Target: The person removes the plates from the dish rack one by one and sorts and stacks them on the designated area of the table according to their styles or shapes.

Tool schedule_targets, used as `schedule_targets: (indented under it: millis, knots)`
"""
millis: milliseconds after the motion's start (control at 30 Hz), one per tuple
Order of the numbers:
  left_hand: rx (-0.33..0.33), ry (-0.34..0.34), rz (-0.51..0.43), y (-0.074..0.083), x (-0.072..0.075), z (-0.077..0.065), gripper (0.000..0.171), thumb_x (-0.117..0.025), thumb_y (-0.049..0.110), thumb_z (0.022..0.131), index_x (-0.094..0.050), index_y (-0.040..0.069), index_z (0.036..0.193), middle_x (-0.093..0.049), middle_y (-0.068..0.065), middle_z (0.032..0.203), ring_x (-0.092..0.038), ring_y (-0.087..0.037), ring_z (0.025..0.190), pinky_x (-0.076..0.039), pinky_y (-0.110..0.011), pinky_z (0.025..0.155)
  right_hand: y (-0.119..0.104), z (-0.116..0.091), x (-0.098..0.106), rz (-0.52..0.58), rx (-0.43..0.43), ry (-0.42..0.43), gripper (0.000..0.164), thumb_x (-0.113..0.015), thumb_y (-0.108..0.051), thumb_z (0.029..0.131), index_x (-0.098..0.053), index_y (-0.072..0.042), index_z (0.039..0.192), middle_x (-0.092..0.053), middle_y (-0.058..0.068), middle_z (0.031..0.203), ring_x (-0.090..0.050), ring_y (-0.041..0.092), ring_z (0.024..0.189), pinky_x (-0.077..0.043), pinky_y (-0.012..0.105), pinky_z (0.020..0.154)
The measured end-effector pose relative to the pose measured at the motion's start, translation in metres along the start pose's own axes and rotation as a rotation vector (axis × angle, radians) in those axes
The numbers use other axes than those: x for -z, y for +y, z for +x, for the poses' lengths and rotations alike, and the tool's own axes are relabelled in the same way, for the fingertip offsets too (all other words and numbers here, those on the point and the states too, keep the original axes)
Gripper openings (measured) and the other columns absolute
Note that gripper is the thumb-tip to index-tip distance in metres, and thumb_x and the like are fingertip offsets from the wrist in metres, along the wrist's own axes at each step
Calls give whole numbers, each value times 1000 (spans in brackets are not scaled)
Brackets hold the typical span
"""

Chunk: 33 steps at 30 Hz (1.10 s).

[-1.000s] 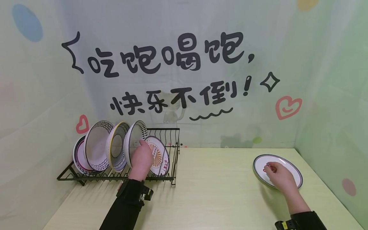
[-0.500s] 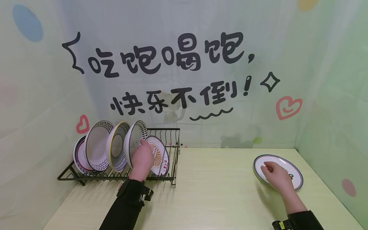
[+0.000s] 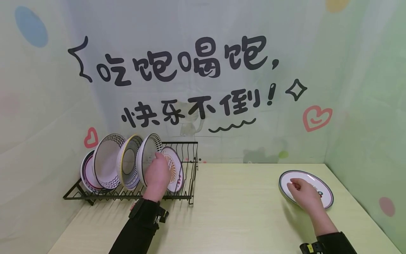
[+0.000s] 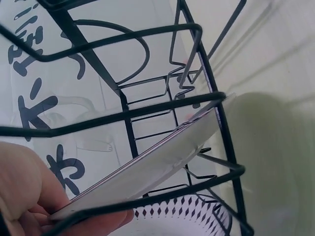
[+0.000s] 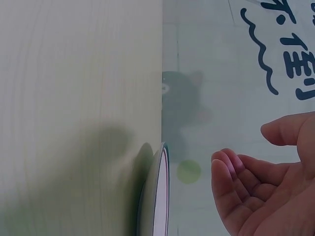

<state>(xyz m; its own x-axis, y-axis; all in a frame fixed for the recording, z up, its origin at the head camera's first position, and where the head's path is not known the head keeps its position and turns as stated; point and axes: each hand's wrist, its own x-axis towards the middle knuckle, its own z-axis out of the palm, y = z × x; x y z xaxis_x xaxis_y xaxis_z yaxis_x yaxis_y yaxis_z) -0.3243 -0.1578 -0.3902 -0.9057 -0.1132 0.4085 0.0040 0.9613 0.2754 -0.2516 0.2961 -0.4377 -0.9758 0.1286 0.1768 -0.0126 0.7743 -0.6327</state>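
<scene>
My left hand [image 3: 157, 174] pinches the edge of a white plate [image 3: 175, 169] with a fan pattern. The plate stands upright in the black wire dish rack [image 3: 180, 142], to the right of a bowl [image 3: 146, 152]. In the left wrist view the plate [image 4: 157, 164] slants between the rack wires, its near edge between thumb and fingers [image 4: 47, 196]. Over at the right, my right hand [image 3: 307, 197] hovers above a dark-rimmed white plate [image 3: 302, 175] lying on the table. Its fingers are loosely bent and hold nothing, thumb apart from them in the right wrist view.
Further left in the rack stand a yellow-rimmed bowl [image 3: 129, 160], a larger bowl [image 3: 106, 160] and another plate [image 3: 87, 173]. The pale table [image 3: 234, 208] stretches between rack and right plate. A printed curtain [image 3: 222, 21] hangs behind and at both sides.
The plate at my left hand has turned and shifted slightly leftward in the rack. My right hand has drawn slightly left over its plate, uncovering a printed figure there.
</scene>
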Motion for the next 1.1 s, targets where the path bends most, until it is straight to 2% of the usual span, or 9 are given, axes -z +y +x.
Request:
schedule_targets:
  millis: [200,400,533,667,833,1100]
  knots:
    - [17,13,10,6,7,1,60,-58,1,92,-31,-17,143,-63,-34,103,-60,-33,53,-47,-43,39,0,1,-1,-16,12,-1,49,-50,-25,101,-52,15,130,-62,29,114,-57,44,109,-45,55,92]
    - [44,-6,30,12,11,2,55,-52,0,94,-33,-16,142,-63,-33,105,-62,-37,57,-47,-48,40,-1,1,-3,-25,14,-21,49,-50,-25,101,-52,14,130,-61,30,117,-56,46,111,-45,56,93]
    - [25,6,68,16,13,2,53,-51,-1,93,-36,-15,142,-64,-31,106,-61,-32,54,-46,-46,38,-2,0,-3,-24,22,-37,49,-50,-25,101,-51,14,131,-60,31,119,-56,46,112,-45,56,93]
    - [-21,25,109,18,15,3,52,-51,-1,94,-36,-16,142,-65,-30,104,-57,-26,49,-43,-39,36,-4,0,-5,-17,27,-47,48,-51,-24,101,-51,14,131,-60,32,119,-56,46,112,-45,56,94]
    - [-60,46,130,18,19,4,51,-50,-1,95,-36,-18,141,-65,-28,93,-53,-22,46,-41,-35,34,-7,0,-8,-2,32,-44,48,-52,-22,100,-51,14,131,-61,30,118,-57,45,111,-46,54,93]
    - [-56,42,99,17,32,5,53,-51,-1,94,-34,-20,140,-63,-27,85,-60,-30,53,-48,-42,40,-16,-1,-11,41,73,-33,48,-55,-20,99,-50,15,132,-62,30,117,-59,45,110,-47,53,94]
